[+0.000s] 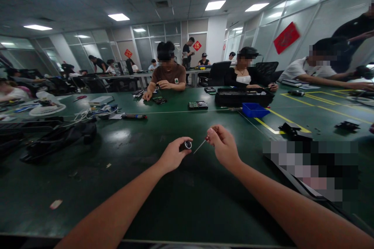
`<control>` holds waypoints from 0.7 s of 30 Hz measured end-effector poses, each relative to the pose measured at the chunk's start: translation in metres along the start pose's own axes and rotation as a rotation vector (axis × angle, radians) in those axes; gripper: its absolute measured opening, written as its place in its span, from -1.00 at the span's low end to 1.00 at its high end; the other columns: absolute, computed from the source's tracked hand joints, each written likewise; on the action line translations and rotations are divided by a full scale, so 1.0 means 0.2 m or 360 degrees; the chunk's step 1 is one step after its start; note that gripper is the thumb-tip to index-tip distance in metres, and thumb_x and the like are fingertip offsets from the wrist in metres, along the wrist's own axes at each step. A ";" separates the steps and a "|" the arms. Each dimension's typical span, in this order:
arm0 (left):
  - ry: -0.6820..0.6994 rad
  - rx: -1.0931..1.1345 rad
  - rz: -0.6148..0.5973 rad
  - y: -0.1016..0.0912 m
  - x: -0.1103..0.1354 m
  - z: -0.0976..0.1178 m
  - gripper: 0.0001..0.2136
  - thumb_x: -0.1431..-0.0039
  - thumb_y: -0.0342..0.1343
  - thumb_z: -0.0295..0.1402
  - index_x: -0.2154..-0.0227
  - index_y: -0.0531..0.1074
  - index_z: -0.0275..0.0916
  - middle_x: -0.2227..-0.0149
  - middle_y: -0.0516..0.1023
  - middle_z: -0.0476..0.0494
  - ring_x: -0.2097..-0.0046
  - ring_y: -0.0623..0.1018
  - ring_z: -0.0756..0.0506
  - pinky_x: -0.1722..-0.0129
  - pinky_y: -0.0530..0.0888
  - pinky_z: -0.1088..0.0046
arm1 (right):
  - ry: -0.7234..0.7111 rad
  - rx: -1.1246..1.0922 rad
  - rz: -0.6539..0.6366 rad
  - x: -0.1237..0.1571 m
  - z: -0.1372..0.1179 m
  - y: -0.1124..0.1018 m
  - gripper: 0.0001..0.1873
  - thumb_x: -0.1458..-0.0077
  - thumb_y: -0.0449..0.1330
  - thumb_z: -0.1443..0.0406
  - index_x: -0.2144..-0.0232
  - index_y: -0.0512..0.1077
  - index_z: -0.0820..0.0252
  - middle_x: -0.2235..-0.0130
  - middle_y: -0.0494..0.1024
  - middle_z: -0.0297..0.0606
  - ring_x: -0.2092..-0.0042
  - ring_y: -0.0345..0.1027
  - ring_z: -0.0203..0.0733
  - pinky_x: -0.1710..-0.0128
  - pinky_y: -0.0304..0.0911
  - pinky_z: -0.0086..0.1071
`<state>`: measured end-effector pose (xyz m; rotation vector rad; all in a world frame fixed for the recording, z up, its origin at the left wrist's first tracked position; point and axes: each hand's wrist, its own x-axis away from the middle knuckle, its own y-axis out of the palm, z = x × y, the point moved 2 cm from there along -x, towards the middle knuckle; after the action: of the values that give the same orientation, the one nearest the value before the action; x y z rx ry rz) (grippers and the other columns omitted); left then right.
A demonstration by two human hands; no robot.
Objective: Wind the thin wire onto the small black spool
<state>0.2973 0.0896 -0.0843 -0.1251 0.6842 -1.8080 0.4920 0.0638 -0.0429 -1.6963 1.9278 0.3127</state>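
Note:
Both my arms reach out over a dark green table [140, 194]. My left hand [173, 156] is closed around a small black cylindrical part with a shiny round end [186, 146]. My right hand [222, 146] pinches a thin tool with a slender metal shaft [200, 146]. The shaft's tip points at the black part, close to its shiny end. Whether tip and part touch, I cannot tell.
A blue tray [254, 109], a long black case [244, 96] and circuit boards [198, 105] lie further out. Black bags [58, 138] and cables sit at the left, black parts [293, 130] at the right. Two people sit opposite, others at the sides.

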 end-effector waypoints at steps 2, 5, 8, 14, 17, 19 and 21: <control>-0.0017 -0.0025 0.0057 -0.01 0.02 -0.02 -0.55 -0.10 0.23 -0.51 -0.07 0.42 -0.11 -0.03 0.53 -0.10 -0.06 0.50 -0.14 -0.15 0.36 0.26 | -0.0031 -0.0096 0.0077 0.00 0.00 0.00 -0.77 -0.27 0.09 0.12 0.32 0.38 0.12 0.43 0.47 -0.32 0.42 0.35 -0.24 0.41 0.27 -0.35; -0.0021 -0.0061 0.0089 -0.04 0.04 -0.02 -0.62 -0.13 0.22 -0.48 -0.03 0.45 -0.13 -0.02 0.54 -0.09 -0.06 0.50 -0.14 -0.15 0.36 0.26 | -0.0044 -0.0193 0.0092 0.00 0.01 0.00 -0.80 -0.26 0.11 0.14 0.24 0.40 0.12 0.38 0.52 -0.29 0.37 0.40 -0.21 0.35 0.34 -0.31; 0.0049 -0.0113 0.0132 -0.06 0.04 0.00 -0.66 -0.16 0.20 -0.47 -0.01 0.47 -0.14 -0.06 0.52 -0.08 -0.12 0.46 -0.14 -0.21 0.31 0.26 | -0.0005 -0.0231 0.0029 0.00 0.03 0.02 -0.80 -0.25 0.13 0.13 0.21 0.40 0.11 0.35 0.55 -0.27 0.34 0.44 -0.19 0.31 0.37 -0.28; 0.0076 -0.0138 0.0089 -0.05 0.04 0.01 -0.64 -0.15 0.23 -0.46 -0.03 0.47 -0.16 -0.07 0.52 -0.08 -0.13 0.46 -0.13 -0.21 0.31 0.28 | 0.0072 -0.0197 -0.0072 0.00 0.08 0.05 -0.78 -0.24 0.13 0.11 0.21 0.39 0.12 0.34 0.57 -0.26 0.32 0.47 -0.17 0.28 0.38 -0.25; 0.0054 -0.0166 0.0094 -0.06 0.05 0.01 -0.63 -0.14 0.24 -0.45 -0.03 0.47 -0.16 -0.06 0.53 -0.09 -0.12 0.47 -0.14 -0.21 0.32 0.27 | 0.0060 -0.0125 -0.0092 0.01 0.07 0.05 -0.79 -0.27 0.10 0.11 0.23 0.38 0.11 0.35 0.56 -0.26 0.32 0.47 -0.17 0.28 0.38 -0.25; 0.0033 -0.0182 0.0116 -0.06 0.05 0.02 -0.62 -0.14 0.25 -0.44 -0.05 0.47 -0.16 -0.07 0.53 -0.09 -0.13 0.47 -0.14 -0.22 0.32 0.26 | 0.0053 -0.0042 -0.0068 0.01 0.06 0.04 -0.79 -0.28 0.07 0.12 0.22 0.37 0.11 0.35 0.56 -0.26 0.32 0.47 -0.16 0.28 0.37 -0.25; 0.0027 -0.0194 0.0129 -0.07 0.04 0.01 -0.61 -0.14 0.25 -0.43 -0.05 0.47 -0.15 -0.08 0.53 -0.10 -0.14 0.47 -0.15 -0.23 0.31 0.25 | 0.0048 0.0029 -0.0043 0.01 0.06 0.04 -0.79 -0.29 0.06 0.12 0.21 0.36 0.11 0.34 0.56 -0.26 0.33 0.46 -0.17 0.28 0.37 -0.26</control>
<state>0.2840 0.0831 -0.0771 -0.1611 0.8008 -1.6915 0.4874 0.0688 -0.0554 -1.7230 1.9217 0.2604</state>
